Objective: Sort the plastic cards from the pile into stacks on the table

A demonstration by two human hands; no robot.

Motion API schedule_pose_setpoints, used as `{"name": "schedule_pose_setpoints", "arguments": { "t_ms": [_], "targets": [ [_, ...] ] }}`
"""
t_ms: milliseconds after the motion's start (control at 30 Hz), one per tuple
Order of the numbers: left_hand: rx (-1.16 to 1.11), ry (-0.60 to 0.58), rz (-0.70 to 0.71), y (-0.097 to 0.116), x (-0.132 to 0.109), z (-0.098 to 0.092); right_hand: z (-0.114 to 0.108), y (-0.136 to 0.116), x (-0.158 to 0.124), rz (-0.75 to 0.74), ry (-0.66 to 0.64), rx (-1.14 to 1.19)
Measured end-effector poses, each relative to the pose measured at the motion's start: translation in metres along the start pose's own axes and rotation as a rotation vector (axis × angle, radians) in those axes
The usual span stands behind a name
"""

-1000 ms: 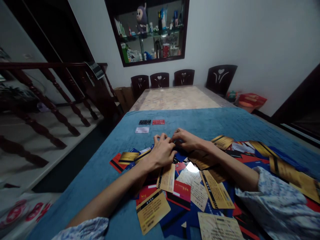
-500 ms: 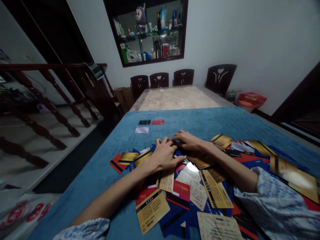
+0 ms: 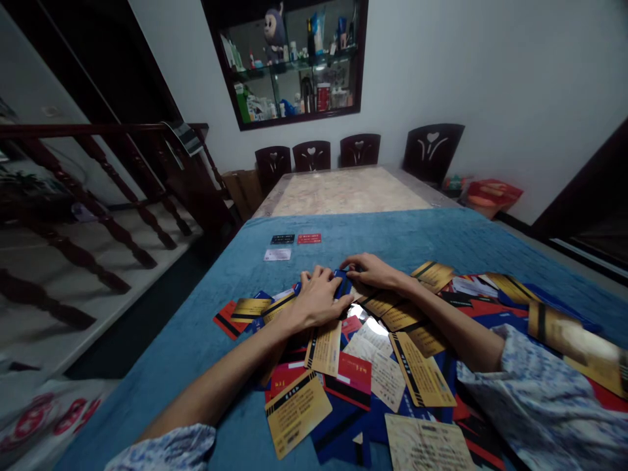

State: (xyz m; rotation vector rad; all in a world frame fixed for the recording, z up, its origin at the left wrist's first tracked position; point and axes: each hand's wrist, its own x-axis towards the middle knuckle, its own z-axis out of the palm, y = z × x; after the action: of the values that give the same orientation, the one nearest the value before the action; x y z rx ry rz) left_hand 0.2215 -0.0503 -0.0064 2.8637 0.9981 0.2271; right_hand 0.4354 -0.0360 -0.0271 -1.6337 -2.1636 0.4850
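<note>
A heap of plastic cards (image 3: 387,366) in gold, red, blue and white lies scattered on the blue cloth (image 3: 196,333). My left hand (image 3: 318,297) rests at the far edge of the heap with its fingers curled round a blue card (image 3: 339,282). My right hand (image 3: 371,270) reaches in from the right and touches the same blue card with bent fingertips. Three single cards lie apart farther up the cloth: a black card (image 3: 282,239), a red card (image 3: 309,239) and a white card (image 3: 277,254).
Beyond the cloth the bare marble table top (image 3: 343,191) runs to several dark chairs (image 3: 360,149) at the wall. A glass-fronted wall cabinet (image 3: 294,59) hangs above them. A wooden stair railing (image 3: 98,190) stands to the left, and a red bag (image 3: 493,196) lies at the right.
Both hands drew slightly together at the heap's far edge, and a blue card has come up between their fingers. The view shifted a little.
</note>
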Motion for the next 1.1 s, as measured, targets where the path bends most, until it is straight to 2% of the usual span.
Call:
{"name": "schedule_pose_setpoints", "arguments": {
  "t_ms": [333,767,900,1100],
  "targets": [
    [-0.035,0.018,-0.079,-0.005,0.005,0.003,-0.001,0.004,0.000,0.048,0.002,0.030],
    [-0.168,0.025,-0.118,-0.017,0.010,0.008,-0.002,0.005,-0.002,-0.010,0.001,-0.010],
    [-0.189,0.017,-0.115,-0.022,0.012,0.005,-0.003,0.004,-0.002,-0.051,0.033,0.003],
    [-0.170,0.080,-0.130,-0.030,0.015,-0.004,-0.003,0.002,-0.001,-0.111,0.109,0.028]
  ]
}}
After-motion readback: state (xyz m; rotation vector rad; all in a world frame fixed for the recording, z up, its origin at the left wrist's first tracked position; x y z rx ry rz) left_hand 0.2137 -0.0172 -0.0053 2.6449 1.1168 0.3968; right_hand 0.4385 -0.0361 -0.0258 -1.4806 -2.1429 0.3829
